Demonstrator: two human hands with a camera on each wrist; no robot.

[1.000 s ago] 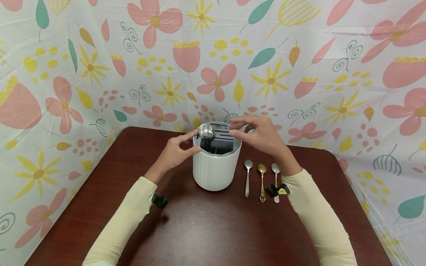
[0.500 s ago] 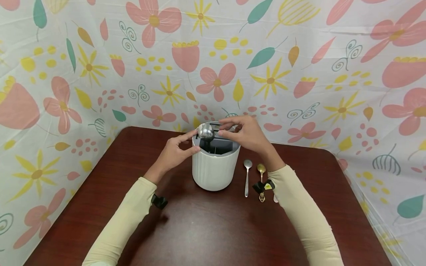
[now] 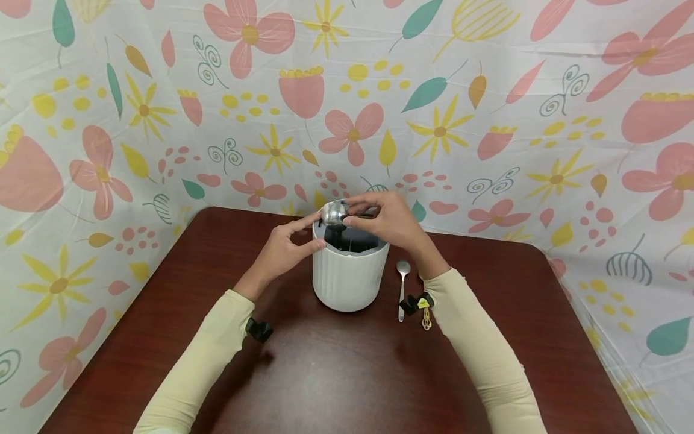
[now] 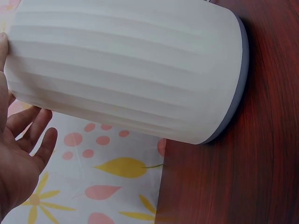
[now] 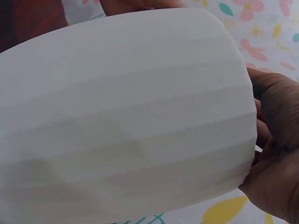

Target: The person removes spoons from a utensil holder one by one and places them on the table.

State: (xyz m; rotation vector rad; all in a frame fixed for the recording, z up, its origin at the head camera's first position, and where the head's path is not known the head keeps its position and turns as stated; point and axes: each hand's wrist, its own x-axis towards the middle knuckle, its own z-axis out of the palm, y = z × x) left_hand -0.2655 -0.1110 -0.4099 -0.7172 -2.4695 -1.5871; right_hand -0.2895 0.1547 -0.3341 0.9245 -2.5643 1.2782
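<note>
A white ribbed utensil holder [image 3: 349, 280] stands upright on the table. The rounded silver bowl of a ladle [image 3: 332, 212] sticks up over its rim; the lower part is hidden inside. My left hand [image 3: 284, 250] holds the holder's left side, thumb at the front rim and index finger at the back. In the left wrist view its other fingers [image 4: 42, 121] lie along the ribbed wall. My right hand [image 3: 387, 220] reaches across the top, thumb and fingers pinching the right edge of the ladle's bowl. It covers most of the holder's slotted insert.
Right of the holder lie a silver spoon [image 3: 403, 268] and a gold spoon [image 3: 426, 319], the latter mostly behind my right wrist camera [image 3: 416, 302]. A flowered cloth [image 3: 260, 108] hangs behind the dark wooden table [image 3: 325, 374].
My right hand has moved left from above the holder's right rim to the ladle's bowl. Its sleeve now covers the third spoon and most of the gold one. My left hand has stayed put.
</note>
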